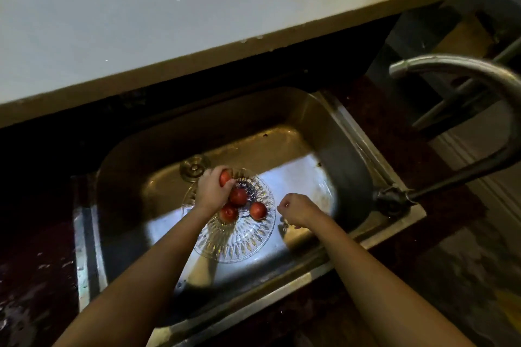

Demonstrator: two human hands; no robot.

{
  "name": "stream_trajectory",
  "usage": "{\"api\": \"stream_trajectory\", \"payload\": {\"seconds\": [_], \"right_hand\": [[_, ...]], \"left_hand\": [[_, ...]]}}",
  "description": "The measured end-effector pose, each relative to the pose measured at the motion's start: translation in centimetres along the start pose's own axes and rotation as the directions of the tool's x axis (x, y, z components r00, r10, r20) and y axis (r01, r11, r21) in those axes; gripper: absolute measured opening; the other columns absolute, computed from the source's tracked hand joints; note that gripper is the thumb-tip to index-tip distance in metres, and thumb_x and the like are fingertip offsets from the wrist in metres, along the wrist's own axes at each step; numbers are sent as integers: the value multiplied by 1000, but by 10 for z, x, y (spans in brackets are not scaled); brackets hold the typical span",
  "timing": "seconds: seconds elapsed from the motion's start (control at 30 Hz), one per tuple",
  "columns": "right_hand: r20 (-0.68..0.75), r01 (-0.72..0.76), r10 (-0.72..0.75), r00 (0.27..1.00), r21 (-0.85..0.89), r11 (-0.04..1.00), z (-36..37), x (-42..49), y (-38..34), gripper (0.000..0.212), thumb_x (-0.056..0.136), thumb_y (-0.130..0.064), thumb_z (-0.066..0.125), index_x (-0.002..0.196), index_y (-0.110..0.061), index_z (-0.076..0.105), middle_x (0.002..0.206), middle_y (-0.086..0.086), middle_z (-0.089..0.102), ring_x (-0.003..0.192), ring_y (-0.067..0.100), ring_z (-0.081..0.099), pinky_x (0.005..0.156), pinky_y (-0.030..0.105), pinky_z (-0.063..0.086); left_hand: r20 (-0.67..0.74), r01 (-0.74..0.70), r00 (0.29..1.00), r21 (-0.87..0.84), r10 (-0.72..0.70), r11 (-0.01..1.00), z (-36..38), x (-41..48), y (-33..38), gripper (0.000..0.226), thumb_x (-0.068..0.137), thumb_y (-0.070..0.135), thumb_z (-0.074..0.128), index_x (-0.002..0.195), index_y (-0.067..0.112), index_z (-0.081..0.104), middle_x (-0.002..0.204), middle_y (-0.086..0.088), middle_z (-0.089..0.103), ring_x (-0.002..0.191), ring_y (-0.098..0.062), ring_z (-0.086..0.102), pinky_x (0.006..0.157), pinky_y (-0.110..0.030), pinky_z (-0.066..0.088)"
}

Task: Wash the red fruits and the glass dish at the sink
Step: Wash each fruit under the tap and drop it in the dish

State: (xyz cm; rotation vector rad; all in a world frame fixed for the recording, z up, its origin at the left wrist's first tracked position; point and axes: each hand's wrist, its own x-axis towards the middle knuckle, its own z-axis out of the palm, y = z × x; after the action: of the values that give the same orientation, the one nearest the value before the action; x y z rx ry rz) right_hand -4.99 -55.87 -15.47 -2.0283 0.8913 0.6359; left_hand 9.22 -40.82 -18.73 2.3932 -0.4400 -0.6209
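A cut-glass dish [248, 242] lies on the floor of the steel sink [310, 127]. Three red fruits rest in it: one in the middle [239, 196], one nearer me [229, 213], one to the right [258, 210]. My left hand [211, 190] is over the dish's far left rim and grips a fourth red fruit [224, 177]. Just right of the dish hovers my right hand [296, 210], fingers curled into a fist with nothing seen in it.
The curved metal tap [462, 70] arches over the sink's right side; no water is seen running. The drain [194, 167] sits at the sink's far left. A white counter [169, 22] overhangs behind. Dark wet worktop surrounds the sink.
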Motion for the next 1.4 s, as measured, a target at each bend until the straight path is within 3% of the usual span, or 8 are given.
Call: {"api": "stream_trajectory", "payload": {"seconds": [0.2,0.37,0.53,0.7,0.83,0.97,1.27,1.4], "right_hand": [[82,-122,140,987,-196,973,25,51,9,31,87,-11,51,116,0,50,119,21,58,105,34,59,85,39,53],[42,-176,177,983,-34,984,42,76,4,5,94,-12,40,96,-10,44,119,25,59,108,36,60,90,40,52],[1,-228,228,974,-3,974,52,92,6,45,100,-31,26,117,2,50,121,27,58,109,36,60,95,40,48],[-133,-146,160,978,112,983,60,93,8,58,101,-38,20,105,0,63,109,23,65,100,33,60,82,32,44],[-199,-16,87,976,333,943,58,88,-2,51,100,-38,31,85,-7,68,85,15,67,80,28,60,72,32,45],[-345,132,-55,937,202,970,42,73,-22,46,100,-31,34,64,-12,56,74,15,62,76,29,57,69,34,41],[-353,-4,14,936,28,1000,-28,30,-72,51,98,-40,36,102,4,62,103,24,63,99,38,59,85,41,45],[-331,-37,27,943,-25,999,-44,11,-89,44,98,-38,36,93,0,59,95,20,57,92,34,56,88,43,45]], "left_hand": [[-69,86,994,3,-86,996,46,9,-30,37,93,14,49,128,22,53,132,-14,44,123,-32,34,104,-41,32],[-65,36,997,68,-32,997,73,11,-37,42,93,12,44,130,32,50,143,-10,34,129,-30,28,107,-45,32],[-105,8,994,178,11,984,82,2,-47,42,89,49,42,130,39,44,148,-4,28,133,-28,25,106,-48,34],[-153,33,988,212,-1,977,91,-11,-45,58,72,68,43,125,43,44,146,-2,29,127,-27,32,101,-46,37],[-217,73,975,112,-47,991,88,-14,-29,58,71,70,42,122,44,46,144,-1,31,125,-25,33,94,-42,42],[-291,90,953,5,-85,996,74,-12,-9,55,72,68,40,118,40,52,139,0,32,122,-23,33,89,-41,45],[-255,26,963,-216,-82,976,32,-15,40,62,73,74,29,115,38,57,130,5,36,116,-20,35,83,-33,37],[-217,16,972,-342,-95,940,22,-22,52,61,72,73,31,112,38,59,126,5,38,114,-19,35,84,-31,32]]}}
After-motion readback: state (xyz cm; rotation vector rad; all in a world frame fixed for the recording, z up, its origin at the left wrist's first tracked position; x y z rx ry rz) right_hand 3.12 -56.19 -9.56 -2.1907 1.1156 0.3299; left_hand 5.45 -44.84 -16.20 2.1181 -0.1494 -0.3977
